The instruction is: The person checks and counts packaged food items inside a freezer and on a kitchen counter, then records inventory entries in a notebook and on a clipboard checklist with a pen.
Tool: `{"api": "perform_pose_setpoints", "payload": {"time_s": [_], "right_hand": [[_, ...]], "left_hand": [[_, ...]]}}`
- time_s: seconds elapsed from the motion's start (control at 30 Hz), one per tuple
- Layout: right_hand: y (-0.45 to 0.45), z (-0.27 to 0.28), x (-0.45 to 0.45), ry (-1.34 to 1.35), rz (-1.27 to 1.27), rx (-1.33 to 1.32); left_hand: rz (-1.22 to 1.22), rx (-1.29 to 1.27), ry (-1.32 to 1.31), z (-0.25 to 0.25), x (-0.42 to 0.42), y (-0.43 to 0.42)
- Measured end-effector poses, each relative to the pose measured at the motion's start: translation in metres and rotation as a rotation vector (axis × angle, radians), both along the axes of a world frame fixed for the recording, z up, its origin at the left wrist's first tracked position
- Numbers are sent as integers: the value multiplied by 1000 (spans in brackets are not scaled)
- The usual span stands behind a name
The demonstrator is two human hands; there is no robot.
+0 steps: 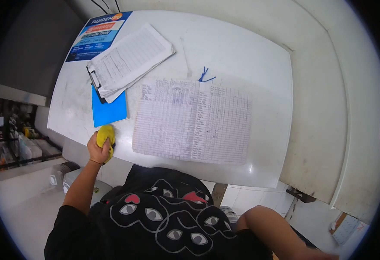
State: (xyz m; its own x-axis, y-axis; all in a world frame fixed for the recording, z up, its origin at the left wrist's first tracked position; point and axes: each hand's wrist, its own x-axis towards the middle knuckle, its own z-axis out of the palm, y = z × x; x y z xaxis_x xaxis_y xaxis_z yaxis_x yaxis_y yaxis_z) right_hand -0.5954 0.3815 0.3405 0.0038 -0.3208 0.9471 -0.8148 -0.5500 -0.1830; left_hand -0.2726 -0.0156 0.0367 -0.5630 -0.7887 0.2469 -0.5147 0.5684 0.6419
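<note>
My left hand (pixel 98 148) is closed around a bunched yellow cloth (pixel 105 135) at the front left edge of a white freezer-like top (pixel 268 130). Just beyond the cloth lies a bright blue notebook or folder (pixel 109 112), partly under a clipboard (pixel 94 77) with a stack of papers (pixel 133 56). A large ledger (pixel 168 125) with handwritten columns lies open in the middle, a blue string (pixel 206 77) sticking out at its top. My right hand (pixel 322 255) is low at the bottom right, mostly cut off and blurred, away from the top; its fingers cannot be made out.
A blue Fujidenzo label (pixel 97 37) covers the back left corner of the top. Pale walls (pixel 320 108) stand close on the right and behind. Shelves with assorted goods (pixel 21 143) are at the left. A sheet of paper (pixel 348 229) hangs at the lower right.
</note>
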Motion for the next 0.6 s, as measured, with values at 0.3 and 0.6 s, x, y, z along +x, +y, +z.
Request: {"api": "perform_pose_setpoints", "payload": {"time_s": [0.3,0.6], "right_hand": [[-126,-244,-61,-1311,0,312],[-171,-293,-59,-1197,-256,497]], "left_hand": [[-2,17,52,0,-2,2],[-15,13,46,0,-5,2]]}}
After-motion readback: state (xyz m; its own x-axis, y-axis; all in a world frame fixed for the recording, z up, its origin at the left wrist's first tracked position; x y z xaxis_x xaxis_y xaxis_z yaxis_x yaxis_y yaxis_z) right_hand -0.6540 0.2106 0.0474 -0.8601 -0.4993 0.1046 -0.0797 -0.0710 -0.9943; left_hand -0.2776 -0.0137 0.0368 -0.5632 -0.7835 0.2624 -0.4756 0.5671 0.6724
